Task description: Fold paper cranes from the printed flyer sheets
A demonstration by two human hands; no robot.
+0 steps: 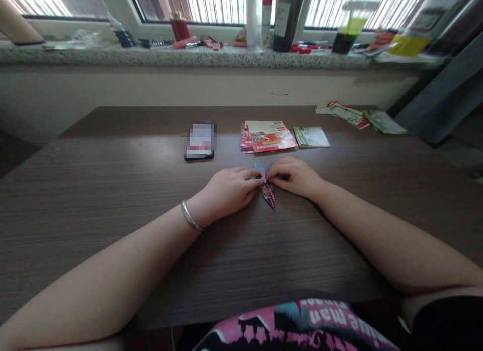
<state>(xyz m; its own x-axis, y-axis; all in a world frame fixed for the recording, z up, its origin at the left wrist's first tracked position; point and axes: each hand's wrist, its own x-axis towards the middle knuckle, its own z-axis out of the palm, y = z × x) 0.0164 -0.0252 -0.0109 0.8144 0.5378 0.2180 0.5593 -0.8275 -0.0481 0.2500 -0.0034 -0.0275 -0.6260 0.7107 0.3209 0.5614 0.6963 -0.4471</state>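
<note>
Low over the middle of the table, a small folded piece of colourful printed paper sits between both hands. It is narrow, with a pointed red end toward me and a bluish end away from me. My left hand, with a silver bangle on its wrist, pinches the paper from the left. From the right, my right hand has its thumb and fingertips closed on the paper's middle. The fingertips hide the centre of the fold.
Beyond my hands lie a stack of red printed sheets, a small green-and-white stack and a phone-like device with a blurred screen. More leaflets are at the far right. Bottles and clutter line the stone windowsill.
</note>
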